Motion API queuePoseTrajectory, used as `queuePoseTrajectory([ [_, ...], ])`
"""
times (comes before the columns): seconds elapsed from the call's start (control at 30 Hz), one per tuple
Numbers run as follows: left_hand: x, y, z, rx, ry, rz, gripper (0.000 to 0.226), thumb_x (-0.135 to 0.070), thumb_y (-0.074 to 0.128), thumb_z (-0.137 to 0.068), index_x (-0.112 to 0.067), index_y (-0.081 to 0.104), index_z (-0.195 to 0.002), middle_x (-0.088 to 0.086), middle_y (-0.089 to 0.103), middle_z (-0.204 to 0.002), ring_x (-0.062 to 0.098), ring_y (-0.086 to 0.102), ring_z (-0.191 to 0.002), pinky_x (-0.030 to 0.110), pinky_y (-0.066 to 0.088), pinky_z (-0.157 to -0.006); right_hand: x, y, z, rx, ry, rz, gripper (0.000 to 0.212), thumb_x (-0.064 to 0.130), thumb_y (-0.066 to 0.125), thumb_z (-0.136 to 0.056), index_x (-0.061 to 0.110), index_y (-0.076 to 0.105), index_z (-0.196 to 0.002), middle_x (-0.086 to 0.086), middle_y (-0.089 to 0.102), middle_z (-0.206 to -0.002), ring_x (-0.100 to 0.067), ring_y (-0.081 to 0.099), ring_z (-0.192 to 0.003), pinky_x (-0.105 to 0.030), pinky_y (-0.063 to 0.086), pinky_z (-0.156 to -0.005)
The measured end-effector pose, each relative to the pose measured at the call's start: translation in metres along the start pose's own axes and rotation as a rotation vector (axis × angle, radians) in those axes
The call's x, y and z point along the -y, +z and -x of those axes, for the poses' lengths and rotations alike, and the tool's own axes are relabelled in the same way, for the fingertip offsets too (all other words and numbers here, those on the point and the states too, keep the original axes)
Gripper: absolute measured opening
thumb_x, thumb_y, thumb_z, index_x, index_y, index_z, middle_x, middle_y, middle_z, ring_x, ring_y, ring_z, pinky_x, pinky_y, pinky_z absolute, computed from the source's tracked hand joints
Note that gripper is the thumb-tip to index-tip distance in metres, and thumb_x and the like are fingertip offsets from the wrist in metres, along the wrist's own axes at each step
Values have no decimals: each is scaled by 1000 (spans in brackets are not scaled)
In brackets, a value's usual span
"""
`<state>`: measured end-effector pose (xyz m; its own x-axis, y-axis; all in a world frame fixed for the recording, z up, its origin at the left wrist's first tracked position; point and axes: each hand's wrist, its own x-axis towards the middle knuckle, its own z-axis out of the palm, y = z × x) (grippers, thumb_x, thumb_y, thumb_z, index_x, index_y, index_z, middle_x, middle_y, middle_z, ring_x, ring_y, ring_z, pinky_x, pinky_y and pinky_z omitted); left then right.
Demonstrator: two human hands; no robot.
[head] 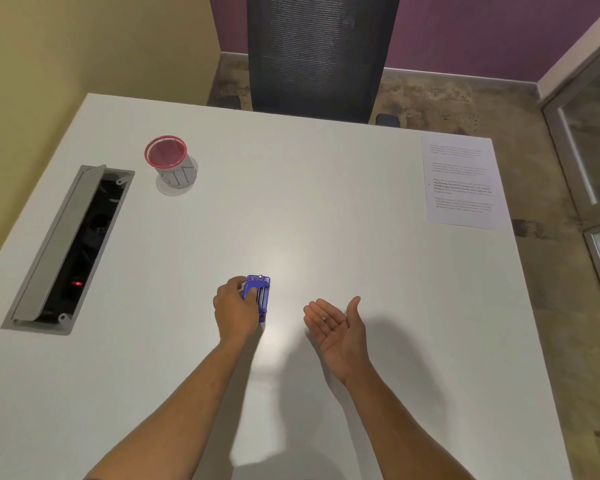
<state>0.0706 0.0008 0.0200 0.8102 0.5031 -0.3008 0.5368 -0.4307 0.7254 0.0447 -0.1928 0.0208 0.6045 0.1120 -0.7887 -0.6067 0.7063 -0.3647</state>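
The white sheet of paper [461, 181] at the far right edge of the white table [291, 209] carries four blocks of small black print, one partly in bold, all too small and blurred to read. The grey band around the red wire-mesh cup [174, 168] bears large faint letters, upside down from this view, that seem to spell "BIN", though this is not certain.

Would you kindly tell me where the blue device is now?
In the head view, the blue device is near the middle of the white table, gripped by the left hand; the open right hand is just to its right.
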Motion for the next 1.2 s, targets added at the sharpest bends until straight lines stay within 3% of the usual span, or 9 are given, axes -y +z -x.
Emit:
queuePoseTrajectory([
  [0.1, 8, 0, -4, 115, -118, 96, 22, -10, 57, -93, -12, 58, -114, 2, 62, -94, 1, 56, -69, 6, 39, -51, -2, 6, -3, 0, 10, 11, 80, 64, 46, -89, -8, 60, -121, -23, 69, -119, -33, 67, -112, -40, 55, -93],
  [0.13, 11, 0, -6, 131, -135, 108, 22, -10, 56, -93, -13, 58, -115, 0, 61, -93, -1, 55, -69, 4, 38, -48, -3, 9, -4, 2, 12, 18, 80, 64, 46, -89, -8, 61, -120, -23, 68, -119, -33, 67, -112, -40, 55, -93],
  [0.2, 14, -1, -9, 148, -154, 127, 22, -10, 57, -93, -14, 59, -114, 1, 63, -96, 6, 59, -74, 7, 39, -53, -4, 13, -6, 7, 17, 33, 80, 64, 47, -89, -7, 61, -120, -23, 68, -120, -33, 67, -112, -39, 55, -93],
  [0.3, 17, -4, -14, 161, -201, 188, 21, -10, 59, -91, -15, 62, -112, 6, 68, -101, 22, 64, -86, 27, 48, -69, -6, 19, -10, 19, 23, 60, 79, 64, 47, -88, -7, 61, -120, -23, 68, -120, -33, 67, -112, -40, 54, -95],
  [0.43, 22, -13, -20, 140, -252, 276, 20, -9, 59, -91, -16, 64, -109, 8, 71, -98, 26, 68, -87, 40, 57, -79, -10, 31, -17, 52, 31, 90, 79, 65, 48, -87, -6, 62, -119, -22, 68, -121, -33, 66, -113, -42, 50, -100],
  [0.53, 26, -26, -29, 108, -259, 332, 20, -8, 58, -91, -16, 65, -108, 4, 71, -90, 18, 67, -76, 29, 53, -68, -14, 44, -25, 89, 32, 106, 81, 65, 48, -87, -7, 60, -121, -23, 67, -121, -33, 66, -112, -45, 46, -104],
  [0.93, 28, -88, -108, -49, -234, 382, 24, -9, 54, -92, -22, 69, -105, 5, 73, -98, 24, 68, -88, 38, 55, -83, -25, 165, -81, 189, 71, 162, 82, 67, 53, -83, -6, 60, -120, -23, 66, -122, -32, 69, -108, -44, 51, -98],
  [1.13, 22, -102, -156, -89, -205, 388, 26, -11, 54, -91, -24, 71, -106, -2, 72, -85, 14, 65, -70, 18, 49, -57, -11, 256, -117, 300, 20, 230, 79, 66, 45, -89, -3, 56, -125, -19, 63, -124, -27, 66, -109, -37, 54, -91],
  [1.2, 22, -103, -171, -92, -204, 388, 26, -11, 54, -92, -23, 70, -108, -2, 71, -86, 15, 66, -71, 18, 51, -54, -4, 287, -127, 347, -14, 258, 79, 65, 42, -91, -3, 53, -129, -18, 62, -126, -27, 65, -111, -36, 53, -94],
])
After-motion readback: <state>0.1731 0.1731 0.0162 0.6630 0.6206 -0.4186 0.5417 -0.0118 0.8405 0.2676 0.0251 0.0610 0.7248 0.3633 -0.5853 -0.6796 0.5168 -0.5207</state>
